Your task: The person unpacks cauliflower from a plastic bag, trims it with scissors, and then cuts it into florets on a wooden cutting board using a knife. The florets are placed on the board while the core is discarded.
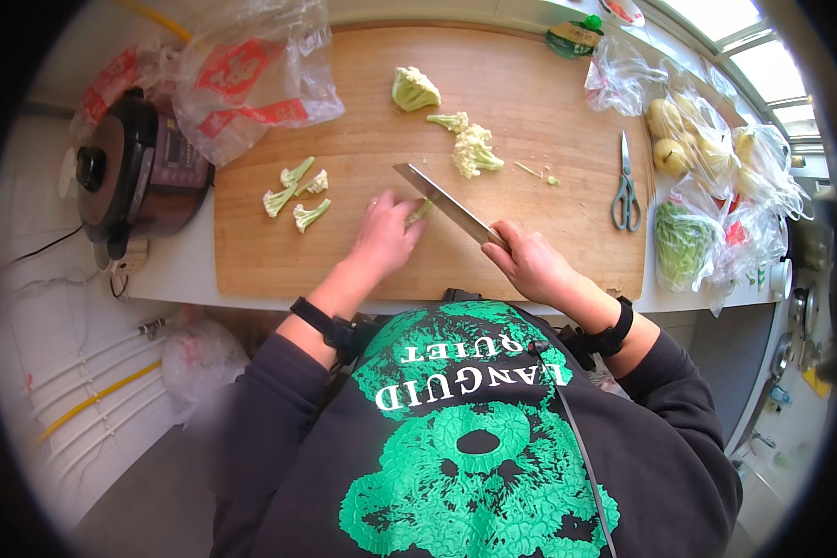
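Note:
My right hand (531, 261) is closed around the handle of a cleaver (450, 209), whose blade points up and left over the wooden cutting board (530, 84). My left hand (388, 231) holds a small piece of cauliflower (418, 213) by the left side of the blade; the fingers partly cover it. Several cut cauliflower florets (279, 200) lie on the board left of my left hand. Beyond the cleaver are a larger cauliflower cluster (476, 151), a small floret (449, 122) and a big cauliflower chunk (415, 89). Stem scraps (552, 181) lie to their right.
Scissors (626, 192) lie at the board's right side. A purple-black electric cooker (146, 167) stands at left beside a clear plastic bag (258, 77) overlapping the board. Bagged potatoes or fruit (669, 156) and bagged leafy greens (682, 237) sit at right. A green-capped pouch (573, 38) is at the back.

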The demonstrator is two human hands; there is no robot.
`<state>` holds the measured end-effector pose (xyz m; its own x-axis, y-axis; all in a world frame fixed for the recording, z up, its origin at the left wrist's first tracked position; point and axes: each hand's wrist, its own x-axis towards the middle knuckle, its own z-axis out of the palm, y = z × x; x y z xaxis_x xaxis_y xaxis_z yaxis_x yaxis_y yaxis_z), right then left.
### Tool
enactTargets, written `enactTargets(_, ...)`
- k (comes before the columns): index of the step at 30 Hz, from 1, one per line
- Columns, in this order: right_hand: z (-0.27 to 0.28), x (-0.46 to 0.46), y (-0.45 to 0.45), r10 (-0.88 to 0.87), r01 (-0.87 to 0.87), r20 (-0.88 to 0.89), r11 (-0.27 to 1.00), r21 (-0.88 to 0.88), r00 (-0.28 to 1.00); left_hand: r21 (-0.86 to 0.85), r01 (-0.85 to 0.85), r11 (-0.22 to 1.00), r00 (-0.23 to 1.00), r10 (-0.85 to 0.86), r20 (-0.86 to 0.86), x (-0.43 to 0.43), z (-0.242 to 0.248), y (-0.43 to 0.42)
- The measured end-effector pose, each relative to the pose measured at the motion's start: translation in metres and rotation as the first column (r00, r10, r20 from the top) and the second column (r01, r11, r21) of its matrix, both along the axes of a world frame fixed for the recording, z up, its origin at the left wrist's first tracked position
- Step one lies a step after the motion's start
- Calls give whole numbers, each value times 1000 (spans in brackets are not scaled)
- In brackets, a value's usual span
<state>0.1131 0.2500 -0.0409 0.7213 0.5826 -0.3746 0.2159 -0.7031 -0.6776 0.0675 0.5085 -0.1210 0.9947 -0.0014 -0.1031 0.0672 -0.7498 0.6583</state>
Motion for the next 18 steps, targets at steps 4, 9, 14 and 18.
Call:
enactTargets(4,4,-2,3,25,-24,40,1000,-13,999,3,11,1000,1000,-11,6,1,1,0)
enactTargets(9,10,-2,6,22,-19,60,999,-39,998,-21,11,1000,1000,-11,-2,1,1,1)
enactTargets(14,9,0,8,28,-25,59,998,-63,998,-21,15,1000,1000,-15,26,1,0,2)
enactTargets(18,9,1,8,30,-27,41,997,-71,999,-17,15,1000,1000,-15,18,2,1,2)
